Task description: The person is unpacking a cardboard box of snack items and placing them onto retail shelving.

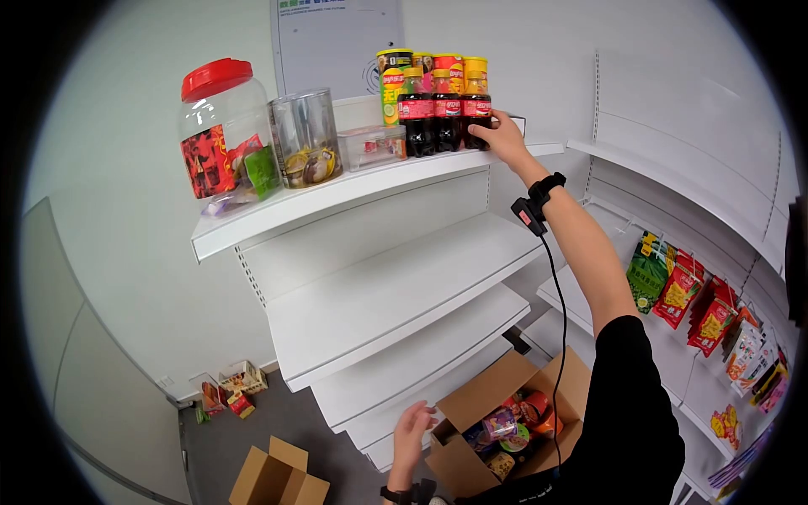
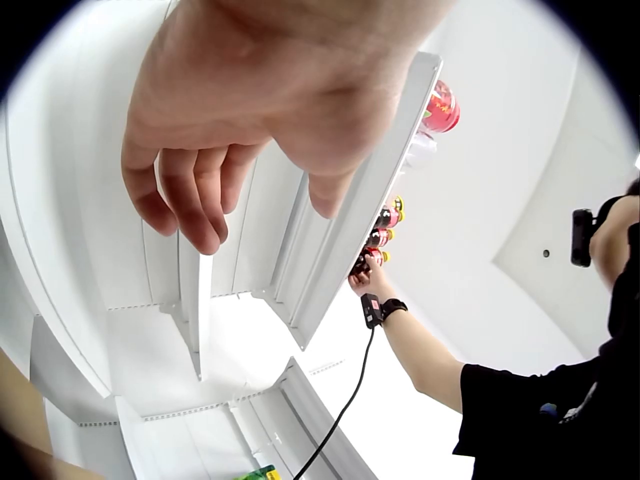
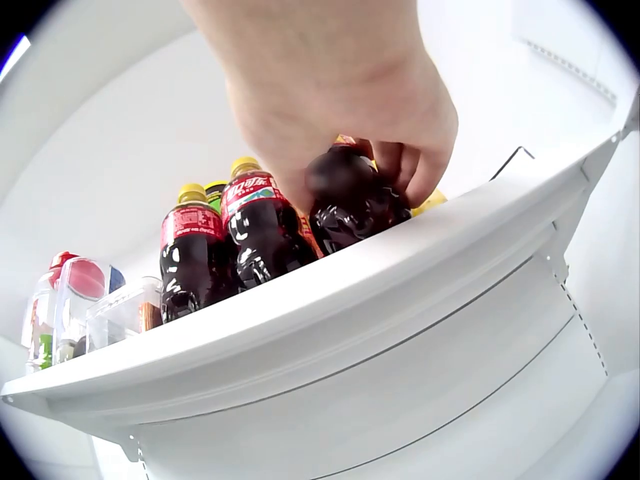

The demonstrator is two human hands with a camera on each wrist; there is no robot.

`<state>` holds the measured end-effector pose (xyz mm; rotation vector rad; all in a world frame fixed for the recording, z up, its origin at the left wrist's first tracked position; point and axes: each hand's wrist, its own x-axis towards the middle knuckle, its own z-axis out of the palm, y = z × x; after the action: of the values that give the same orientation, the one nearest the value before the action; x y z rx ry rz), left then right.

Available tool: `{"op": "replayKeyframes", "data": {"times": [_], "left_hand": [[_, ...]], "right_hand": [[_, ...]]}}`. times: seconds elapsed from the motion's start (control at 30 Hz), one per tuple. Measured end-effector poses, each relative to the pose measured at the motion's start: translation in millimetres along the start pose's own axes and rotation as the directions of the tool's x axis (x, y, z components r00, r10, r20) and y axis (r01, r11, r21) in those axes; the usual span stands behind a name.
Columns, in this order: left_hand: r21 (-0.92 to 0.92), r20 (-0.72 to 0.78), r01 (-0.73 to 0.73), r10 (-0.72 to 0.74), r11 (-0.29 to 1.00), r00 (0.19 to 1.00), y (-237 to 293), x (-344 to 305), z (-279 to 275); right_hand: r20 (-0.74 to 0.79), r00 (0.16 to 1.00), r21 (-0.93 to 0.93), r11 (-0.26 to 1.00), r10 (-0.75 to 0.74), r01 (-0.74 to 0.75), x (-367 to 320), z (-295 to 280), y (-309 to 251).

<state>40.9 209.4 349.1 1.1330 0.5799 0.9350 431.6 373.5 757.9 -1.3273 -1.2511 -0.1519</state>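
Note:
On the top shelf point(image 1: 370, 172), three dark cola bottles with red labels and yellow caps stand side by side. My right hand point(image 1: 507, 141) grips the rightmost cola bottle point(image 1: 476, 108), thumb at its front and fingers round its far side. In the right wrist view this cola bottle point(image 3: 350, 210) stands at the shelf's front edge, its upper part partly covered by the hand. The other two bottles point(image 3: 262, 235) are just left of it. My left hand point(image 1: 411, 431) hangs low beside the lower shelves, fingers loosely curled with nothing in them.
Several chip canisters point(image 1: 393, 84) stand behind the bottles. Left of them are a clear box point(image 1: 370, 150), a clear tub point(image 1: 305, 126) and a red-lidded jar point(image 1: 220, 109). Below, a cardboard box point(image 1: 475, 396) holds packaged food. Snack bags point(image 1: 677, 290) hang at right; a cable point(image 1: 560, 337) trails from the right wrist.

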Motion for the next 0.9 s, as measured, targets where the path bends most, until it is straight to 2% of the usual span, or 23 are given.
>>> {"op": "replayKeyframes", "data": {"times": [0.17, 0.47, 0.67, 0.9], "left_hand": [[0.0, 0.006, 0.012, -0.012, 1.0, 1.0, -1, 0, 1], [0.005, -0.011, 0.031, -0.031, 1.0, 0.999, -3, -1, 1], [0.007, -0.002, 0.045, -0.045, 0.999, 0.999, -5, 0, 4], [0.015, -0.005, 0.047, -0.047, 0.999, 0.999, -3, -3, 4]], "right_hand": [[0.005, 1.0, 0.003, 1.0, -0.005, 0.005, 4, 5, 4], [-0.077, 0.995, 0.025, 0.997, -0.065, 0.067, 7, 15, 18], [-0.083, 0.995, -0.07, 0.997, -0.046, 0.04, 7, 17, 14], [-0.08, 0.997, -0.034, 0.999, -0.003, 0.0, 9, 13, 25]]}}
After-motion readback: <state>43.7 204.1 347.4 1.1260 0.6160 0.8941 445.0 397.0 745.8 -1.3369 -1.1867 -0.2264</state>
